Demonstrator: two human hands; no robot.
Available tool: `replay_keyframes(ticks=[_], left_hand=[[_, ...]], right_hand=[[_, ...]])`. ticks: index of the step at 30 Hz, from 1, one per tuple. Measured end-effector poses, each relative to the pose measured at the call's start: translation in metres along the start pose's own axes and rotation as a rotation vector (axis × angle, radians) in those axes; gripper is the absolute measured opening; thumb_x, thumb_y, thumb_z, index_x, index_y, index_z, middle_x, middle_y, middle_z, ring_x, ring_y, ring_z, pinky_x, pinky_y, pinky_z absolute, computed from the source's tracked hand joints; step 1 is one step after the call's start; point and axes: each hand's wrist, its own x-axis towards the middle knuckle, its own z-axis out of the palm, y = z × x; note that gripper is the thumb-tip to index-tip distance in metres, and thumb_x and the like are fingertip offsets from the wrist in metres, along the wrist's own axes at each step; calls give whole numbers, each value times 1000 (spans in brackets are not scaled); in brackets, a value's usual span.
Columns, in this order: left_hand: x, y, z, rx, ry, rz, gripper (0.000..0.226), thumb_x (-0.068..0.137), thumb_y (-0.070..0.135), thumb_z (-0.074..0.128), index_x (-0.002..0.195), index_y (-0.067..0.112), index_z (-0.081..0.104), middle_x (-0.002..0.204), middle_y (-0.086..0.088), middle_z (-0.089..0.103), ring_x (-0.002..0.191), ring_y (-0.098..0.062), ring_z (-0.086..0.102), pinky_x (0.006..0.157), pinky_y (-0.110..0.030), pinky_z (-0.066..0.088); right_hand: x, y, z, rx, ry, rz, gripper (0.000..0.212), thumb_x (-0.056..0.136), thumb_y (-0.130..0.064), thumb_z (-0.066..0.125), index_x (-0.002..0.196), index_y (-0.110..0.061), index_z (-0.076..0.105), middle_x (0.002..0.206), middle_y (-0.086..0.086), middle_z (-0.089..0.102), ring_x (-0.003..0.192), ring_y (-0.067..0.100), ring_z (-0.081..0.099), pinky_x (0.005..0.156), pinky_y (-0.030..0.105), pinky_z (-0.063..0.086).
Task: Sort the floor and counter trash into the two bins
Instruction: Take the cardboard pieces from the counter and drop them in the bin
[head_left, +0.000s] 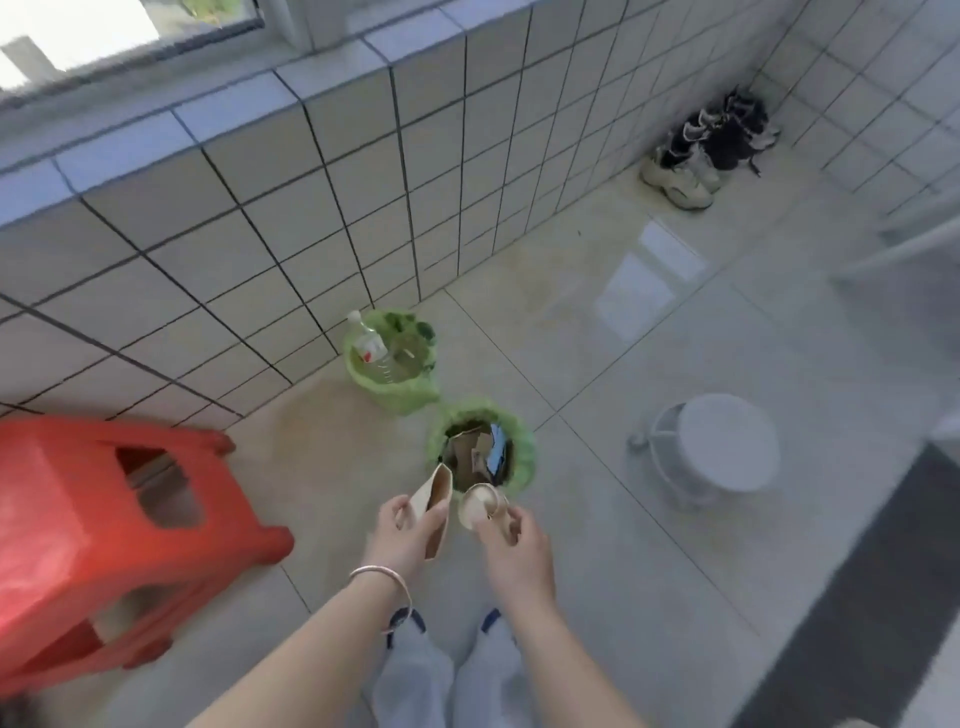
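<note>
Step in hand: paper trash is held over the near bin (480, 452), judged ready for dropping. Release of both pieces is called for next, with the hands carried slightly forward so nothing falls on the floor (649, 519).

Left hand (410, 530): closed around a flattened beige paper piece (436, 493), thumb on one face, fingers behind; the piece's upper end reaches the bin's near rim. Forearm extended forward and down, a bracelet (382, 577) at the wrist.

Right hand (511, 540): pinched on a paper cup (480, 506), mouth turned toward the camera, just short of the same rim. Forearm parallel to the left.

Near bin: green-lined, directly ahead of both hands, cardboard and a dark item already inside.

Far bin (392, 364): green-lined, beyond the near bin, against the tiled wall (311, 208); a plastic bottle (370, 340) stands in it.

Red stool (104, 519): well left of the left hand.

White round stool (722, 447): right of the right hand, apart.

Shoes (706, 150): far ahead, in the corner.
</note>
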Motion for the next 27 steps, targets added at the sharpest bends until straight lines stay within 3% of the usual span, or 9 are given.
replay_keyframes(ticks=[2,5,7,11,15,20,24,27], left_hand=[[40,-2,14,27,-38,-27,84,57,57,60,133,28,40,126,-5,55,106,-24,58,91,-36,51],[111,-5,36,49,-39,-21,69,72,50,68,132,27,41,123,-4,55,105,-25,58,93,-35,50],[163,-9,54,4,-36,-27,59,82,43,65,133,24,41,126,-6,54,103,-26,57,85,-31,48],[263,-29,90,-80,-55,-96,50,84,48,58,129,31,43,122,-2,54,104,-24,55,74,-31,45],[342,-59,121,-119,-93,-117,34,83,52,57,112,40,45,124,2,55,112,-24,56,81,-35,50],[398,-85,142,-166,-137,-235,41,88,55,49,122,33,51,119,0,60,105,-25,62,72,-34,55],[412,-89,145,-240,-126,-318,41,95,47,40,125,22,50,112,-9,61,82,-22,65,72,-38,55],[410,-87,140,-177,-125,-331,46,96,49,35,130,20,45,122,-8,57,101,-28,64,75,-39,55]], right_hand=[[39,9,7,31,3,44,51,80,-45,64,124,-21,53,123,0,51,100,12,50,89,27,42],[109,28,19,50,39,94,51,82,-46,61,125,-19,53,126,2,52,112,18,53,97,31,42],[158,39,26,95,57,158,48,85,-46,57,124,-19,53,125,4,54,114,20,53,99,34,41],[252,69,41,243,89,297,36,90,-42,51,116,-19,53,108,3,54,106,25,53,102,44,44],[331,99,67,340,90,367,24,90,-45,47,104,-25,49,102,2,55,104,27,54,101,47,46],[390,130,95,300,92,341,32,90,-49,44,111,-26,52,115,3,59,110,27,56,101,46,45],[404,136,104,205,114,295,38,96,-43,39,119,-17,55,108,6,56,99,24,52,95,36,44],[393,131,101,130,105,276,30,96,-41,41,108,-15,52,92,2,54,92,24,50,82,30,39]])
